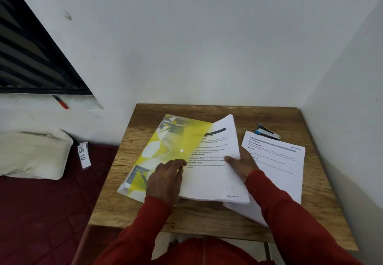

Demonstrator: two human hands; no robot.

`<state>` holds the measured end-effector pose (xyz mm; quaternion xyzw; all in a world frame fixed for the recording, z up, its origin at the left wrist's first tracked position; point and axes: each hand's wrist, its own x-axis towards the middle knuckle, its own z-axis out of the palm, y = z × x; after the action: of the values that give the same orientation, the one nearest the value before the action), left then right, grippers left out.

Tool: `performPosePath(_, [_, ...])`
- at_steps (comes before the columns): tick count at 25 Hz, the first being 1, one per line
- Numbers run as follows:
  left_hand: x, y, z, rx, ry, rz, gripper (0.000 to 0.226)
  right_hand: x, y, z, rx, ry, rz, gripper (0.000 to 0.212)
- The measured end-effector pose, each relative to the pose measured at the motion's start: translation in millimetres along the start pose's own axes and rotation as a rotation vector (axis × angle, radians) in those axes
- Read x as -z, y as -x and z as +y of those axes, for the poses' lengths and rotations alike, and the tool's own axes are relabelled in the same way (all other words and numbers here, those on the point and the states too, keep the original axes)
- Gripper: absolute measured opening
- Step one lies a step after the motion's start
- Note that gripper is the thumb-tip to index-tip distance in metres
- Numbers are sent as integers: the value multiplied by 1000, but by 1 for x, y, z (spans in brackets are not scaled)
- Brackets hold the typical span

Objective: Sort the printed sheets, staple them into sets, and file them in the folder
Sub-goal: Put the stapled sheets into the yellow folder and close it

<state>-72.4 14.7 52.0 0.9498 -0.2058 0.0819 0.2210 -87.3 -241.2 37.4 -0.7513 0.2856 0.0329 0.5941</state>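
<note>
Wooden table point(207, 219) set into a wall corner. Yellow folder point(157, 152) lies left of centre on it, flap side over a set of printed sheets point(213, 177) that sticks out to the right. Left hand point(165, 178) rests on the folder's near edge, fingers straight and close together, tips at the folder/paper seam. Right hand point(241, 161) grips the right edge of the set, thumb on top, other fingers under the paper and hidden. Far right corner of the set curls upward. A second pile of sheets point(277, 165) lies just right, partly under the right wrist. Stapler point(268, 134) sits beyond that pile, touching its far edge. Left of the table: pillow point(33, 154), label "WS 10" point(84, 155). Pen point(61, 102) on the window ledge.
</note>
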Motion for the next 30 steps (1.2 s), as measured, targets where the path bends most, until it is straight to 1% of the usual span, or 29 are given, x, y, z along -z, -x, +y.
performPosePath(2, [0, 4, -3, -35, -29, -5, 36, -18, -1, -2, 29, 32, 36, 46])
performPosePath(4, [-3, 6, -5, -54, -33, -27, 40, -28, 0, -1, -2, -12, 60, 45])
performPosePath(6, [-5, 6, -5, -39, -16, -66, 37, -43, 4, -2, -9, -69, 42, 44])
performPosePath(7, [-6, 5, -4, -36, -25, -79, 34, -52, 5, -2, 13, -64, 6, 45])
performPosePath(10, [-11, 3, 6, -70, -82, -110, 27, -85, 7, -3, 32, 1, -191, 48])
performPosePath(12, [-10, 3, 10, -65, -85, -135, 18, -99, 4, -5, 33, 26, -266, 49])
performPosePath(13, [-10, 3, 6, -16, -67, -146, 22, -102, 1, -4, 29, 40, -260, 50])
performPosePath(14, [-9, 2, -4, 64, -48, -137, 31, -103, 0, -4, 29, 53, -234, 52])
performPosePath(16, [-10, 0, -39, 288, -65, -86, 44, -100, -2, -1, 17, 51, -133, 51])
performPosePath(17, [-10, -1, -60, 419, -65, -103, 48, -97, -3, 1, 5, 53, -85, 47])
performPosePath(18, [-12, -1, -82, 532, -36, -155, 53, -96, -2, 3, -4, 63, -50, 43])
performPosePath(19, [-14, -1, -100, 591, 3, -216, 60, -96, -3, 5, -12, 69, -24, 40])
performPosePath(20, [-18, -1, -113, 588, 26, -254, 70, -96, -3, 6, -17, 62, 0, 37])
performPosePath(22, [-24, -1, -129, 535, 31, -257, 93, -99, -4, 6, -29, 19, 38, 35])
performPosePath(23, [-26, -2, -131, 530, 34, -253, 97, -102, -5, 5, -34, 1, 53, 35])
performPosePath(28, [-25, -3, -136, 524, 46, -249, 97, -109, -11, -5, -14, -20, 67, 27])
performPosePath(30, [-22, -4, -137, 507, 58, -243, 95, -111, -18, -4, -5, -11, 56, 21])
